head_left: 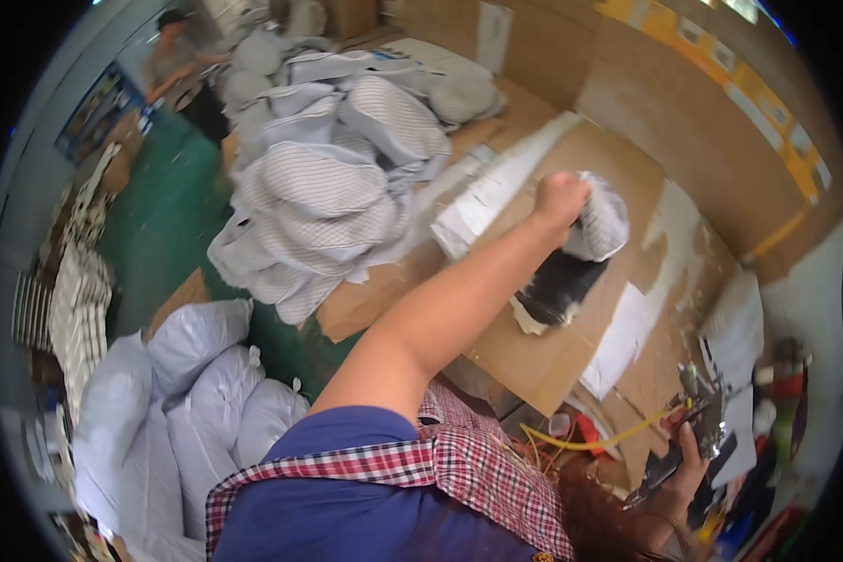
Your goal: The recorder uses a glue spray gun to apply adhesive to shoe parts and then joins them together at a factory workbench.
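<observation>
A person's left arm reaches over a cardboard-covered surface (545,373) to a piece of striped cloth (609,229), grey-white with dark lines, which lies just above and partly over a black block (564,288), the landmark for all places given here. The left hand (560,199), above the block, has its grip closed in a fist on the cloth's near edge. The right hand (691,457), below and to the right of the block, has its grip curled round a shiny metal tool (710,421); motion blur hides the exact placing of the fingers. A yellow hose (595,444), below the block, runs toward this tool. White sheets lie on the surface on two sides of the block: one sheet (485,208) to the upper left, another (616,342) to the lower right. Well to the left of the block stands a large heap of striped fabric (323,187); farther to the lower left are stuffed white bags (197,403). To the far upper left, a co-worker (180,73) stands beyond the green floor (155,201). Above and to the right of the block, a yellow band (712,58) with white patches crosses the cardboard wall (702,140); any lettering there is too small to read. Blue marks on a white package (431,56), behind the heap, are likewise illegible.
</observation>
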A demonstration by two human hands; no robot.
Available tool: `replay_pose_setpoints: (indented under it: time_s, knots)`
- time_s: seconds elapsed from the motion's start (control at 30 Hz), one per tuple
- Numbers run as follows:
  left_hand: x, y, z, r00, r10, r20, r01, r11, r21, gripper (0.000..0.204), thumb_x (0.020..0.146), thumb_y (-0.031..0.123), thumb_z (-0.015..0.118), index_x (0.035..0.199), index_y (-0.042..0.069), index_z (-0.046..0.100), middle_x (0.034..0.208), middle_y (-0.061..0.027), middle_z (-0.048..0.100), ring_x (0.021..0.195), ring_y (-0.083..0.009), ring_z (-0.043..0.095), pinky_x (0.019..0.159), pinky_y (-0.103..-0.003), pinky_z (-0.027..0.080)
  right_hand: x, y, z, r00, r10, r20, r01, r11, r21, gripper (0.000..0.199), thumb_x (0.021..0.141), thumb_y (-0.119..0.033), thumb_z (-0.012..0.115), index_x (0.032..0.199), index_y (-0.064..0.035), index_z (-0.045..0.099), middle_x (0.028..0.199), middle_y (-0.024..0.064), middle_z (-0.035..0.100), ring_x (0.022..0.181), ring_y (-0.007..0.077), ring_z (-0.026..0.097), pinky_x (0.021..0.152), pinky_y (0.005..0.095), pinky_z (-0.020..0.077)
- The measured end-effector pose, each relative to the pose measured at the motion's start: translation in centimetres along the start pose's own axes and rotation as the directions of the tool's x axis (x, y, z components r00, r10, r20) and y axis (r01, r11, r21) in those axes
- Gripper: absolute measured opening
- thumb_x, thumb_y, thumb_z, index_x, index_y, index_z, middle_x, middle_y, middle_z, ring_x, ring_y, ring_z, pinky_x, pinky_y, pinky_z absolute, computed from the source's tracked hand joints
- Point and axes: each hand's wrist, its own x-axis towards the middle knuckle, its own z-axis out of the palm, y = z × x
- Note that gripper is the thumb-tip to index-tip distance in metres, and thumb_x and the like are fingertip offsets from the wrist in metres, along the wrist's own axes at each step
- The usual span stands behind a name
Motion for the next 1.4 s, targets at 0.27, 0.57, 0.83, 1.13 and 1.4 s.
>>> replay_pose_setpoints:
  time_s: [0.27,0.57,0.83,1.13,1.4]
  knots:
    - [7.7,18.8,-11.1,0.971,0.122,0.206,-0.108,0.991,-0.078,0.005,0.073,0.009,0.056,0.077,0.006,0.054,0.07,-0.0035,0.055,0.067,-0.0169,0.055,0.061,-0.036,0.049,3.8,3.0,6.5,0.994,0.075,0.085,-0.069,0.995,-0.07,0.023,0.078,-0.001,0.058,0.099,0.0027,0.052,0.084,0.0095,0.058,0.074,0.0178,0.057,0.07,0.0306,0.0486]
    - [12.9,30.8,-44.5,0.976,-0.052,-0.212,0.122,0.936,0.331,0.01,0.075,0.005,0.054,0.083,-0.001,0.057,0.081,-0.01,0.06,0.074,-0.0218,0.058,0.071,-0.034,0.048,6.4,4.1,15.8,0.99,0.125,0.069,-0.118,0.988,-0.104,0.026,0.075,-0.002,0.06,0.1,0.0011,0.053,0.083,0.0071,0.058,0.074,0.0159,0.057,0.069,0.029,0.048]
    - [11.2,21.2,-42.8,0.553,0.807,-0.207,-0.256,0.401,0.879,0.018,0.076,0.006,0.055,0.092,-0.001,0.059,0.087,-0.0074,0.062,0.079,-0.0176,0.057,0.075,-0.027,0.044,11.3,10.8,11.2,0.987,0.06,-0.146,-0.144,0.725,-0.674,0.059,0.068,0.001,0.058,0.124,-0.0075,0.04,0.086,0.0062,0.056,0.07,0.0162,0.055,0.063,0.0302,0.0465]
    - [4.5,-8.4,-15.2,0.831,-0.545,-0.114,0.528,0.706,0.472,0.068,0.074,0.037,0.066,0.125,0.005,0.034,0.106,-0.0095,0.051,0.084,-0.018,0.054,0.069,-0.028,0.045,19.5,16.8,6.0,0.983,-0.174,-0.051,0.016,0.367,-0.93,0.056,0.07,-0.02,0.065,0.119,-0.004,0.043,0.115,0.0218,0.049,0.109,0.0337,0.045,0.088,0.0385,0.04]
    - [2.7,-13.7,-6.1,0.939,-0.288,-0.186,0.337,0.873,0.353,0.07,0.062,-0.007,0.064,0.123,0.004,0.031,0.095,-0.0115,0.056,0.083,-0.0205,0.056,0.075,-0.031,0.046,19.5,24.1,12.6,0.96,0.113,0.256,-0.084,0.989,-0.12,0.059,0.074,-0.027,0.065,0.122,-0.002,0.042,0.103,0.0152,0.055,0.08,0.0206,0.055,0.073,0.0317,0.0466]
